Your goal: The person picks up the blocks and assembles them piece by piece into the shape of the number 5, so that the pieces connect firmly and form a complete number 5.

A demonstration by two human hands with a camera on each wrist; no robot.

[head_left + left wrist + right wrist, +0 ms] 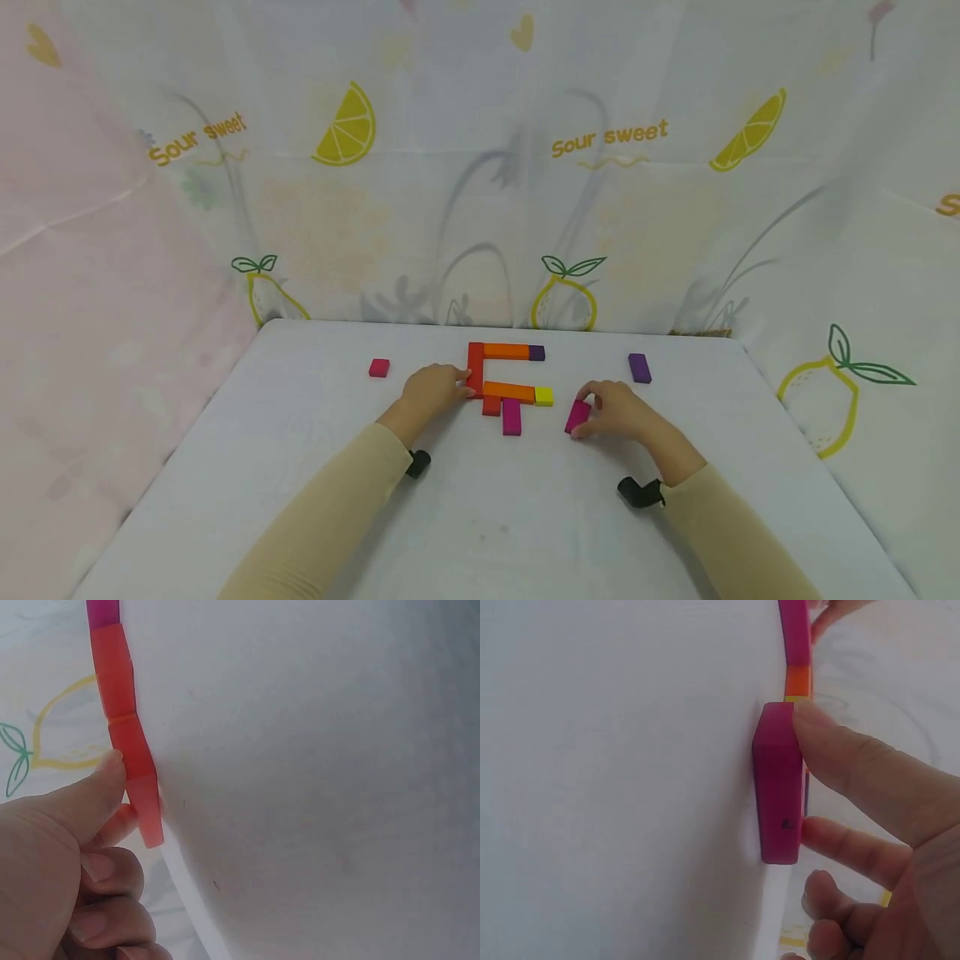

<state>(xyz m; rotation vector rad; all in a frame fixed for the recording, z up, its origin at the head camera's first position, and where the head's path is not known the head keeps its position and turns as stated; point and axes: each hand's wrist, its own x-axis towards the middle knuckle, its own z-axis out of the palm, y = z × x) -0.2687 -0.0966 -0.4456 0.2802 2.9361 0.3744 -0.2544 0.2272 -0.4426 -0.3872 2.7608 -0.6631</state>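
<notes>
My left hand (pixel 432 390) is at the left side of the long red block (pixel 475 360), its thumb and index finger holding the lower part and the other fingers curled. An orange block (pixel 506 352) tipped by a small purple block (pixel 537 353) runs from its top. Lower down, a second orange block (pixel 510 392) ends at a yellow block (pixel 543 397). Below that sit a short red block (pixel 491 406) and an upright magenta block (pixel 512 417). Right of this figure, my right hand (pixel 617 410) pinches another magenta block (pixel 780 780) between thumb and index finger.
A pinkish-red block (pixel 379 367) lies by itself on the left. At the back right is a purple block (pixel 640 368). The white table (pixel 480 517) ends at a lemon-patterned curtain (pixel 450 208) behind. Dark camera mounts sit at both wrists.
</notes>
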